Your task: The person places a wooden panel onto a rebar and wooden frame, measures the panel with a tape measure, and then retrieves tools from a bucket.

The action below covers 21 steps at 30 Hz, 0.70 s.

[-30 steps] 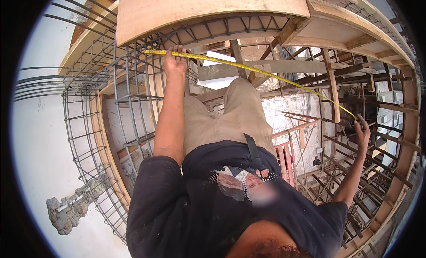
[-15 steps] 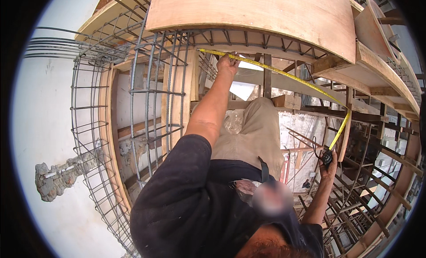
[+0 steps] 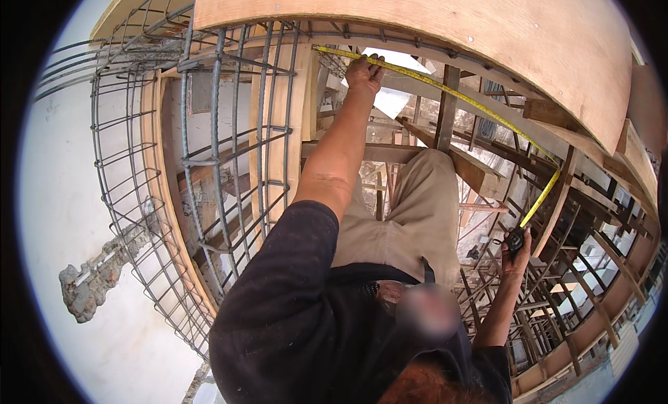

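A yellow tape measure blade [image 3: 480, 108] stretches across the gap under the plywood panel. Its free end lies by the upright board [image 3: 309, 91] beside the rebar on the left. My left hand [image 3: 365, 74] is closed on the blade a short way from that end. Toward the right, the blade bends sharply at a wooden post [image 3: 565, 178] and runs back to its black case [image 3: 515, 240]. My right hand [image 3: 515, 259] grips that case, with a dark strap loop hanging beside it.
A large plywood panel [image 3: 417, 18] spans the top. Rebar cages [image 3: 221, 140] stand at the left, by a white wall [image 3: 62, 160] with a broken patch. Timber beams [image 3: 480, 173] cross below me, and scaffold-like framing [image 3: 557, 293] fills the lower right.
The view has shifted, and the plywood and rebar sit higher and further left. My left hand appears higher along with the blade. Both hands keep their hold.
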Motion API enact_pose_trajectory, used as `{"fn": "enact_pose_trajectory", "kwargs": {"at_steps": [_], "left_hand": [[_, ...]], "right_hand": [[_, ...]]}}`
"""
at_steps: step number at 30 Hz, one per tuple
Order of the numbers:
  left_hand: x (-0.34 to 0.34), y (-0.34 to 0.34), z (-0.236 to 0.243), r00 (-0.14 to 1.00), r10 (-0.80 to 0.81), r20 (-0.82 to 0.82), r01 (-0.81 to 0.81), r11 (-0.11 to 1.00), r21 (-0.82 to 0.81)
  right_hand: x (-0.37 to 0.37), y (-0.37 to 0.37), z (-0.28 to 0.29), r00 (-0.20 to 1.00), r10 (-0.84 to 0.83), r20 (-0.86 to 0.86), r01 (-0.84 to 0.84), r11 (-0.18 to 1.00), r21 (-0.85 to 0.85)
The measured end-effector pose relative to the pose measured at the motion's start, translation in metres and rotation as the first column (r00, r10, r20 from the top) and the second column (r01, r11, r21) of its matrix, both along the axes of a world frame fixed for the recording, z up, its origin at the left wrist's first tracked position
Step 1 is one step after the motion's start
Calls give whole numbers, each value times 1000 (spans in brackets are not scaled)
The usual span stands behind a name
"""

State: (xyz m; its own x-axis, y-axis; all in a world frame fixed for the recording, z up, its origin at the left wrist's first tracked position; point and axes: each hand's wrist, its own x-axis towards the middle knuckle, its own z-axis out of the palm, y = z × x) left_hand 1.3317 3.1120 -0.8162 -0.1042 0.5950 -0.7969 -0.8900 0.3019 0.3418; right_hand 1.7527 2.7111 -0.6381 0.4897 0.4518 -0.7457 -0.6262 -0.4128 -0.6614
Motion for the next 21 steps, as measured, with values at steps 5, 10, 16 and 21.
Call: {"fn": "enact_pose_trajectory", "kwargs": {"at_steps": [5,10,16,21], "left_hand": [[0,7,9,1000,-13,-26,15,996,83],[-1,11,7,1000,8,-11,-7,998,66],[5,11,6,1000,15,-10,-14,998,65],[2,10,1,999,30,-23,-29,998,49]], "right_hand": [[2,19,-5,1000,20,6,-20,999,-40],[8,23,-9,998,45,35,-44,999,-24],[15,25,-13,999,31,16,-30,999,-38],[19,27,-14,997,75,16,-75,997,-36]]}}
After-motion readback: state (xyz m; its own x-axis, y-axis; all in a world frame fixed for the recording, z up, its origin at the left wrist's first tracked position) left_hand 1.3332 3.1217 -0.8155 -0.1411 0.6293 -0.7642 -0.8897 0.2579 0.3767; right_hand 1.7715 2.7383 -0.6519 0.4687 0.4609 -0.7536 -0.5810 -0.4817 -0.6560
